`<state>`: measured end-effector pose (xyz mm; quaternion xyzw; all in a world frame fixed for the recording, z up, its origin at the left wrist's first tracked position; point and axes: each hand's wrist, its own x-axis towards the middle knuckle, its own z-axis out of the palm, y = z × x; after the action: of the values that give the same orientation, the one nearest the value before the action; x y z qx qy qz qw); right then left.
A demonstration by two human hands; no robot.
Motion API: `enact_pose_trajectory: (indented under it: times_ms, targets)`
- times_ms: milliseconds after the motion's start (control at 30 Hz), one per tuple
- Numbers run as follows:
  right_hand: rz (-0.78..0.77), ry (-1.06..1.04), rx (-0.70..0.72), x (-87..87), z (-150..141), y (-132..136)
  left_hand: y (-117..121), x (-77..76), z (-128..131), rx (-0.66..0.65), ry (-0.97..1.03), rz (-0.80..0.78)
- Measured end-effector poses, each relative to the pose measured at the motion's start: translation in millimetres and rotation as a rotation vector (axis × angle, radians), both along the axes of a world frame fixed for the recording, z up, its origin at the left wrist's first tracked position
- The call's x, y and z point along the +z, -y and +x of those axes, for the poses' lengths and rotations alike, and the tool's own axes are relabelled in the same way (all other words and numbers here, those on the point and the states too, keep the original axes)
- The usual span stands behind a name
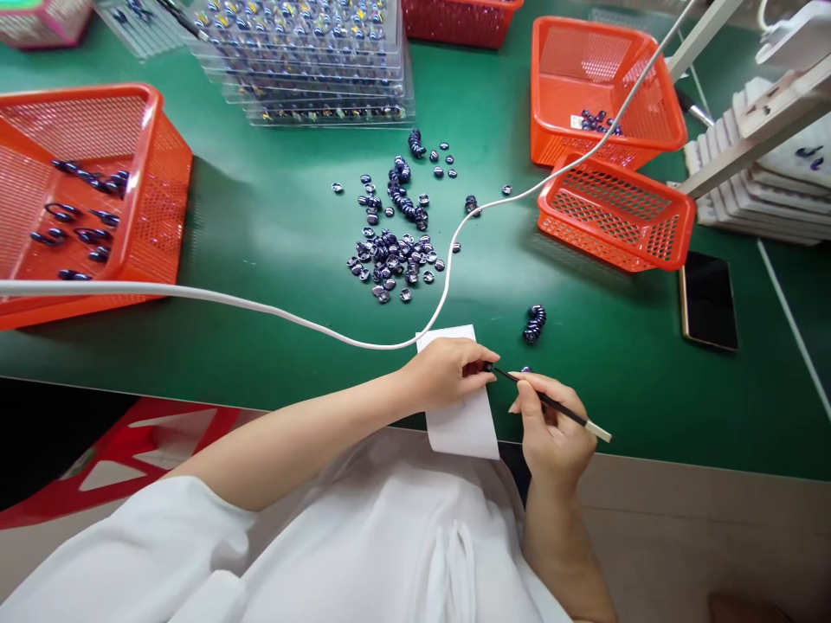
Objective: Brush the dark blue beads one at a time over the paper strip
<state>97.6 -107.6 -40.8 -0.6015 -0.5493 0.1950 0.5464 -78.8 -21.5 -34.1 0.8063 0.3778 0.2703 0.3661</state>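
Between the thumb and fingers of my left hand [447, 372] is a small dark shiny piece [489, 368], pinched above a white paper sheet [460, 428] at the table's front edge. My right hand [555, 428] grips a thin black brush-like tool [558, 405] with a pale end, its tip meeting the small piece. Just beyond the right hand lies a curved stack of dark blue shiny pieces [534, 324]. A loose pile of similar small pieces [393, 258] is farther off, with a longer curved row [408, 203] behind it.
A white cable [312, 325] crosses the green table [273, 190]. Orange baskets stand at the left [152, 190] and right [603, 61], with a smaller basket [616, 212] before the right one. Stacked clear trays [325, 69] are at the back; a phone [709, 301] lies right.
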Motion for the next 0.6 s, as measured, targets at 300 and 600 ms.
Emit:
enact_pose_trajectory:
  times_ms: [300,600]
  targets:
    - [0.006,-0.017,-0.028,-2.1,-1,1,-1,-1.9,3,0.031,0.043,-0.050]
    - [0.056,-0.315,-0.295,13.2,11,-1,-15,21.3,-30,0.274,-0.140,0.180]
